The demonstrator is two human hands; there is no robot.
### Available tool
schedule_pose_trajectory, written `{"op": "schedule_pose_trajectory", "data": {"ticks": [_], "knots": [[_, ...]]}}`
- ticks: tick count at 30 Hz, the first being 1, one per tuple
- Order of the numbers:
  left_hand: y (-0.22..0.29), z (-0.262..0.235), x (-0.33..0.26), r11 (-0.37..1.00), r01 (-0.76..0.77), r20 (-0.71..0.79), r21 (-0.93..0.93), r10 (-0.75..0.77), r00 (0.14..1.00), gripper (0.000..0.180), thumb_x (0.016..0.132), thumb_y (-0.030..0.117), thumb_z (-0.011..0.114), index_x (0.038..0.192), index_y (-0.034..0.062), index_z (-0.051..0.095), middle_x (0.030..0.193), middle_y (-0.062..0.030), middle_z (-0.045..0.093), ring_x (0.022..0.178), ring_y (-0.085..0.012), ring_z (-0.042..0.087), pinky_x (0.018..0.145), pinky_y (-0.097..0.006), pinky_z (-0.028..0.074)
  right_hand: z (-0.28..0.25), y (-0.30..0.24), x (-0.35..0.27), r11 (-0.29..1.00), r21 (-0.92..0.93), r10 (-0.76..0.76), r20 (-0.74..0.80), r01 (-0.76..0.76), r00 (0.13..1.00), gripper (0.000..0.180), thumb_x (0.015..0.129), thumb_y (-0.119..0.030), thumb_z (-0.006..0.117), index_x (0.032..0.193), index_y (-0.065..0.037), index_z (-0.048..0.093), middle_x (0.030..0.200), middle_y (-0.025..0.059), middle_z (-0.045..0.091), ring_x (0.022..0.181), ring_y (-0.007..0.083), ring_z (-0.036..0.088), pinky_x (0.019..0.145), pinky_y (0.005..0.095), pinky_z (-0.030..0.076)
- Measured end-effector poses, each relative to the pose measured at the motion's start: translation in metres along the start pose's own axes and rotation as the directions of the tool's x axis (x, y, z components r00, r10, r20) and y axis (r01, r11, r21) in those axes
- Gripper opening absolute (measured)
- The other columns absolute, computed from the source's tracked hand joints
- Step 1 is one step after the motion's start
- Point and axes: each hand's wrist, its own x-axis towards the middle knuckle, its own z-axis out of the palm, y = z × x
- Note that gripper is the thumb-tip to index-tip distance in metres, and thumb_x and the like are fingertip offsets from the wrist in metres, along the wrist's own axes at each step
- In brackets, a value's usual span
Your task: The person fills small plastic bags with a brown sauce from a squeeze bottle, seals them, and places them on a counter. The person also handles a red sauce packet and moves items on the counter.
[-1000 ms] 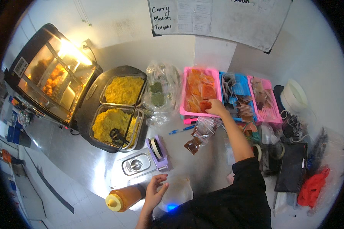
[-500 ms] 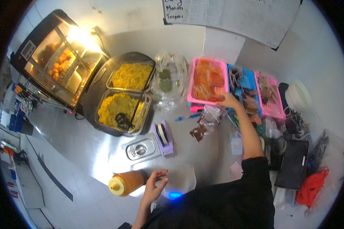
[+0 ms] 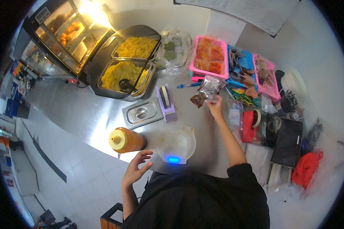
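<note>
My right hand point(image 3: 215, 107) is at the lower edge of a clear packet with brown sauce point(image 3: 198, 100), fingers bent and apart, touching or nearly touching it. The packet lies on the steel counter below a pink basket of orange sauce packets point(image 3: 210, 57). My left hand point(image 3: 137, 168) hangs open at the counter's front edge, its fingers spread and holding nothing. Just above it stands a squeeze bottle of brown sauce point(image 3: 133, 141) with a yellow cap. A white kitchen scale point(image 3: 178, 143) with a blue-lit display is between my hands.
A lidded steel container point(image 3: 141, 112) and a purple tape dispenser point(image 3: 169, 110) sit mid-counter. Behind them are trays of yellow food point(image 3: 120, 74) and a lit warming cabinet point(image 3: 65, 34). Blue point(image 3: 237, 63) and pink point(image 3: 269, 78) baskets, tape rolls and a black tablet point(image 3: 288, 143) crowd the right.
My right hand has left the pink basket's near corner and come down to the sauce packet. My left hand stays open near the bottle. The whole view has shifted.
</note>
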Motion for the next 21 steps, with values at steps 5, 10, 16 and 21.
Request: {"op": "schedule_pose_trajectory", "data": {"ticks": [5,10,16,21], "knots": [[-0.005,-0.006,-0.013,0.998,-0.003,-0.067,-0.056,-0.001,0.998,0.036,0.075,0.007,0.055,0.108,0.0044,0.042,0.108,-0.0069,0.047,0.097,-0.0184,0.047,0.081,-0.03,0.038,0.0,-0.016,0.045,0.976,0.186,0.111,0.003,-0.11,0.994,0.033,0.068,-0.014,0.064,0.092,-0.001,0.046,0.092,0.0126,0.05,0.059,0.0157,0.055,0.05,0.0275,0.044],[-0.01,-0.009,-0.025,0.999,0.013,-0.078,-0.042,-0.016,0.997,0.035,0.074,0.005,0.054,0.107,0.0043,0.042,0.108,-0.0072,0.047,0.096,-0.0185,0.047,0.081,-0.03,0.038,-0.046,-0.043,-0.009,0.833,-0.462,-0.391,-0.105,0.304,0.914,0.031,0.064,-0.011,0.064,0.09,-0.003,0.048,0.091,0.0129,0.047,0.081,0.0239,0.051,0.067,0.0349,0.042],[-0.007,0.003,-0.003,0.998,-0.05,0.057,-0.03,0.052,0.997,0.033,0.075,0.007,0.054,0.106,0.0046,0.044,0.106,-0.007,0.049,0.096,-0.0188,0.048,0.081,-0.03,0.038,-0.126,0.015,-0.129,0.594,-0.803,-0.307,-0.182,0.038,0.934,0.033,0.061,-0.008,0.062,0.092,-0.004,0.051,0.097,0.013,0.049,0.091,0.0279,0.047,0.075,0.0361,0.039],[0.013,0.024,0.026,0.976,-0.182,0.253,0.116,0.148,0.956,0.032,0.076,0.013,0.055,0.105,0.0051,0.045,0.105,-0.0056,0.049,0.096,-0.0176,0.048,0.082,-0.03,0.036,-0.158,0.034,-0.149,0.8,-0.586,-0.311,-0.224,0.128,0.923,0.019,0.068,-0.008,0.059,0.085,-0.001,0.053,0.084,0.0157,0.054,0.077,0.0272,0.054,0.07,0.0322,0.042]]}}
